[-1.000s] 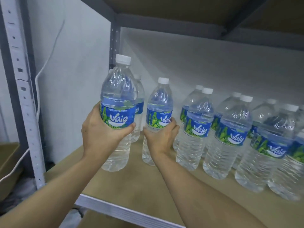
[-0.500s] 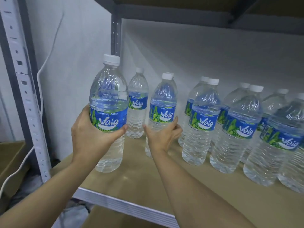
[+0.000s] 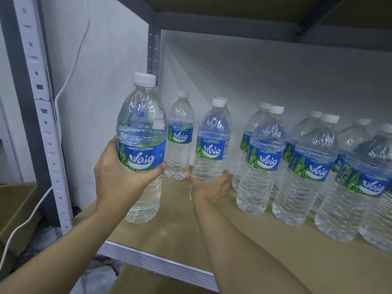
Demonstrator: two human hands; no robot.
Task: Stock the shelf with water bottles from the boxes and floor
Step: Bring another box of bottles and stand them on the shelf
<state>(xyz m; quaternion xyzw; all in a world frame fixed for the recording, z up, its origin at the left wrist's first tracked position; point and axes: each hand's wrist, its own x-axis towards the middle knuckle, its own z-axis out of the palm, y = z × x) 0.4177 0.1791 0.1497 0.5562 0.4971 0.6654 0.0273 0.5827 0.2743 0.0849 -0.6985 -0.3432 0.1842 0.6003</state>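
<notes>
My left hand (image 3: 118,179) grips a clear water bottle (image 3: 141,124) with a white cap and blue label, upright over the front left of the brown shelf board (image 3: 180,230); whether its base touches the board I cannot tell. My right hand (image 3: 212,189) reaches deeper in, with thumb and fingers curled round the lower part of a second bottle (image 3: 213,132) that stands upright on the board. A single bottle (image 3: 180,136) stands at the back left. Several more bottles (image 3: 265,155) stand in two-deep rows to the right.
A grey and white perforated shelf post (image 3: 40,102) rises at the left, with a white cable (image 3: 63,90) hanging along the wall behind it. A brown cardboard box (image 3: 17,209) sits low at the left. The upper shelf (image 3: 233,24) hangs close above the bottle caps.
My right hand has pushed its bottle further back on the shelf and slid lower on it. The left hand's bottle has stayed at the front left, shifting only slightly.
</notes>
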